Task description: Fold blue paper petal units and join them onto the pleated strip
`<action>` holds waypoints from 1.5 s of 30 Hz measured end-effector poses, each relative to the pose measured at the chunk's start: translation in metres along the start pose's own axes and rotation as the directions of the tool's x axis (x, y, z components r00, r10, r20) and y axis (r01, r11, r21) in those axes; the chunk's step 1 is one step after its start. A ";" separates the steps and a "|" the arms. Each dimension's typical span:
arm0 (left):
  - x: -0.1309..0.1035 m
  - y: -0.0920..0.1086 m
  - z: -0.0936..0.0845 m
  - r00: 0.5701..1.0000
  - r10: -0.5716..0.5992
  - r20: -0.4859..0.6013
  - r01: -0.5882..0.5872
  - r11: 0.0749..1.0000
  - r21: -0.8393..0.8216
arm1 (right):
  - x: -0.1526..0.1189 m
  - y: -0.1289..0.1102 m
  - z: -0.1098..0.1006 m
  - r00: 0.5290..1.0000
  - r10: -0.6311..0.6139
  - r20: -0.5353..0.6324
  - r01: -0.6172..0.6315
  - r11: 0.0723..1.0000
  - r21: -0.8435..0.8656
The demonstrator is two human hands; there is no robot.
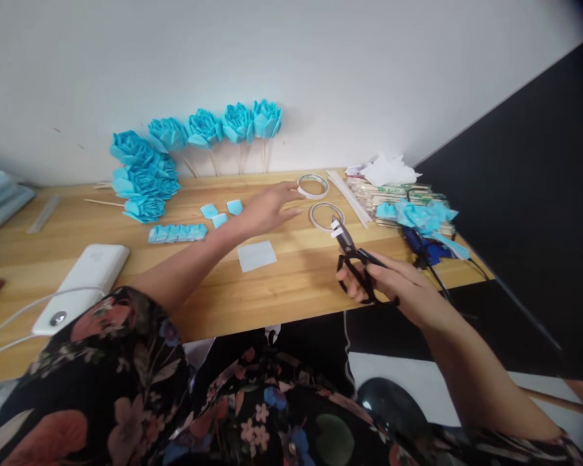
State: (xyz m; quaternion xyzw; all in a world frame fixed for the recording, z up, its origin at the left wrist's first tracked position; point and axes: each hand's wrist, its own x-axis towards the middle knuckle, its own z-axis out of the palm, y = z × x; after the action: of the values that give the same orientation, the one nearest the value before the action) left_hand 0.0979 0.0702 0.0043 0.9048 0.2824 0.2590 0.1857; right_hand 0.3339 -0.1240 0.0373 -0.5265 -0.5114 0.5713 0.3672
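Note:
My left hand (274,206) is stretched over the table with thumb and fingers apart. Its fingertips reach the left edge of a roll of tape (326,194); whether they touch it I cannot tell. A second roll of tape (311,220) lies just in front. My right hand (403,281) is closed around black-handled scissors (354,254), blades pointing up and left towards the second roll. Small white strips (337,228) cling to the blades. Near my left forearm lie several small blue paper pieces (208,211), a folded blue strip (177,233) and a pale paper rectangle (256,255).
Blue paper flowers on sticks (204,128) lean against the wall, with more flowers (146,171) piled at left. A white power bank (85,278) with a cable lies front left. Bundled sticks (393,194), crumpled blue paper (422,215) and a blue tool (418,246) crowd the right end.

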 end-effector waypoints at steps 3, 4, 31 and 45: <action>-0.034 -0.006 -0.024 0.987 -0.157 -0.042 0.152 0.982 -0.116 | 0.024 0.006 0.004 0.993 0.117 0.021 -0.113 0.984 -0.137; -0.045 -0.006 -0.029 0.975 -0.210 -0.071 0.197 0.968 -0.153 | 0.035 0.008 0.006 0.993 0.118 0.019 -0.113 0.976 -0.188; -0.105 0.069 0.027 0.901 0.216 0.377 -0.264 0.961 0.079 | 0.119 0.053 0.029 0.898 -0.423 -0.125 0.180 0.609 -0.772; -0.108 0.057 0.012 0.883 0.241 0.403 -0.282 0.959 0.043 | 0.119 0.053 0.022 0.872 -0.463 -0.162 0.220 0.664 -0.714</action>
State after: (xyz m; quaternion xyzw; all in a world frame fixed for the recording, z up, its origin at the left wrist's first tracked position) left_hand 0.0525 -0.0414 -0.0171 0.9762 0.1272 0.0800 0.1562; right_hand 0.2976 -0.0253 -0.0433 -0.6035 -0.7048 0.1689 0.3325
